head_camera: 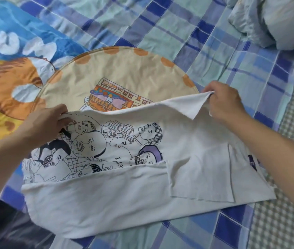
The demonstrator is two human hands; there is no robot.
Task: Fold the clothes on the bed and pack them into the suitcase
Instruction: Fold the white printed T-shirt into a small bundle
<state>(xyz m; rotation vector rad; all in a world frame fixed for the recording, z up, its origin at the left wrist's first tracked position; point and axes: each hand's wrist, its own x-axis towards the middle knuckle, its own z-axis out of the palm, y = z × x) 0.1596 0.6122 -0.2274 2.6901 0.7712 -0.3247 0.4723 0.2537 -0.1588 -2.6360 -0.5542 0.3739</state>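
Note:
A white T-shirt (187, 150) printed with black line-drawn faces lies across the blue plaid bed sheet (160, 29). Its near long edge is folded over onto the print, and a sleeve lies folded at the right. My left hand (43, 121) pinches the far edge of the shirt at the left. My right hand (223, 103) pinches the far edge at the right and lifts a corner of the cloth. No suitcase is in view.
A round beige cushion (124, 69) with orange dots lies just beyond the shirt. A blue and orange cartoon pillow (8, 69) is at the far left. Pale blue bedding (277, 20) is bunched at the top right. A dark cloth (2, 227) lies at the lower left.

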